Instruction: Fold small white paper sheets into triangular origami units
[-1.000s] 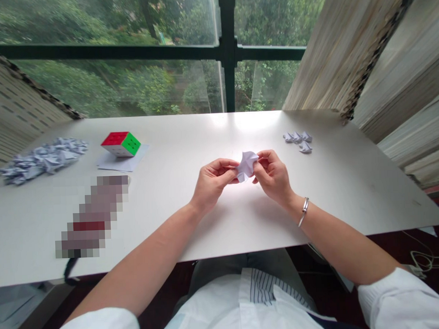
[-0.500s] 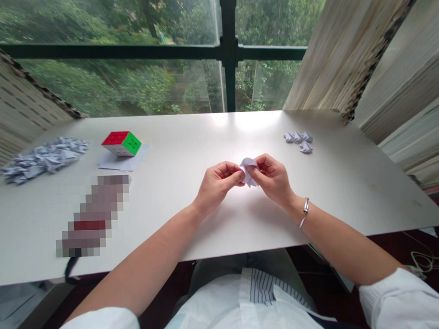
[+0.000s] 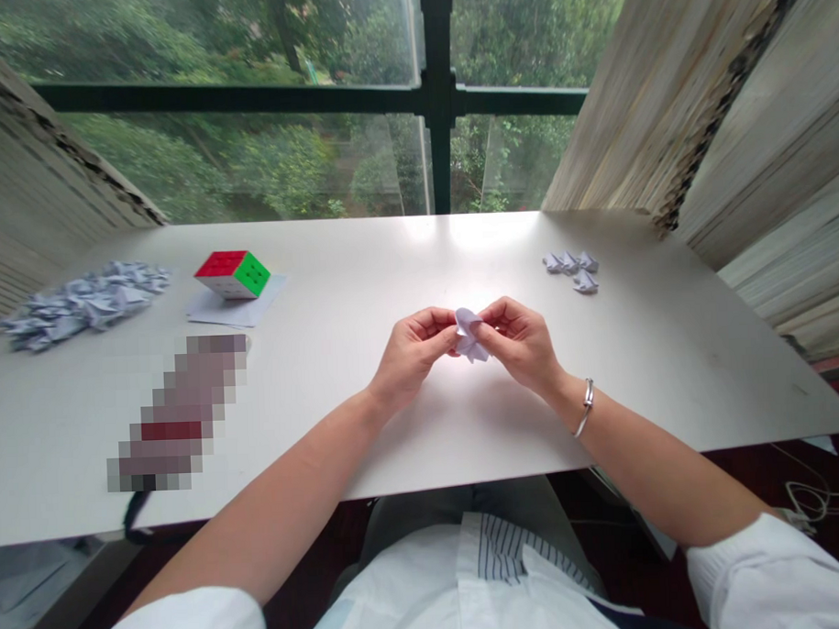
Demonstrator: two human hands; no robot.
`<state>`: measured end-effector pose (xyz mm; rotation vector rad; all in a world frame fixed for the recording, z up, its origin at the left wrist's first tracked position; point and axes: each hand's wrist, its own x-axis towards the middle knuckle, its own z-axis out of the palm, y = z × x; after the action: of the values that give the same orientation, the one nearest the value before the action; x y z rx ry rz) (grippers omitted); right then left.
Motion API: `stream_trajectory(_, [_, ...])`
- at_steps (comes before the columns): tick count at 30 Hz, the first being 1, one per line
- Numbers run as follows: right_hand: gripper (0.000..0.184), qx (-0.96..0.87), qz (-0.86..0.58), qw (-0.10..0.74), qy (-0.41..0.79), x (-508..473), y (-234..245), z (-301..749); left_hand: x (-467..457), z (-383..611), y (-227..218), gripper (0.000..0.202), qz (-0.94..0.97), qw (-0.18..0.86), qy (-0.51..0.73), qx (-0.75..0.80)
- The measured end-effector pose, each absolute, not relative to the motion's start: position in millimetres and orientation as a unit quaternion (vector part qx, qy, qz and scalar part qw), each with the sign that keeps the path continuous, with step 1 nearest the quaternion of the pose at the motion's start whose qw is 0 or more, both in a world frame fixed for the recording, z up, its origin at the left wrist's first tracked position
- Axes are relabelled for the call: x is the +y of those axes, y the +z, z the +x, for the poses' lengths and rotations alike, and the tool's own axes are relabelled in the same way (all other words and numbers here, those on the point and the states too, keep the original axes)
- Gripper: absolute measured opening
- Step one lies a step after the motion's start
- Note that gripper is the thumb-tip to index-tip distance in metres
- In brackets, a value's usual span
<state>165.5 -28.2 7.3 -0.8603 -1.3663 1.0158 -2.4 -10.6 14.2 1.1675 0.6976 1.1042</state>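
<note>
A small piece of folded white paper [image 3: 471,342] is held between my two hands, above the middle of the table. My left hand [image 3: 415,353] pinches its left side between thumb and fingers. From the right, my right hand [image 3: 520,340] grips it, the thumb pressed on the paper's face. The upper part of the paper curves up, and pointed flaps show below. My fingertips hide part of its folds. Off to the right lie several small folded paper pieces [image 3: 569,263], with one more [image 3: 585,282] just in front of them.
On the white table [image 3: 322,290], a puzzle cube [image 3: 234,274] rests on white paper sheets [image 3: 213,312]. A large heap of folded paper [image 3: 81,303] lies at far left. Nearer is a blurred-out long object [image 3: 182,410] with a black strap [image 3: 133,517]. A window and curtains stand behind.
The paper has turned slightly and shifted a little left between my fingers, showing more of its lower flaps. Both hands keep hold of it and have barely moved.
</note>
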Motion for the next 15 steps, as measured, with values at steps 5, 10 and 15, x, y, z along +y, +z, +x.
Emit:
stream_trajectory(5, [0.024,-0.590,-0.355,0.574,0.443,-29,9,166,-10,-3,14,0.018,0.491,0.653,0.488,0.308])
stream_trajectory(10, [0.024,-0.596,-0.341,0.559,0.464,-31,18,168,-11,-4,18,0.018,0.472,0.662,0.495,0.307])
stream_trajectory(15, [0.025,-0.573,-0.342,0.541,0.512,-30,21,170,-13,-5,26,0.014,0.463,0.672,0.487,0.312])
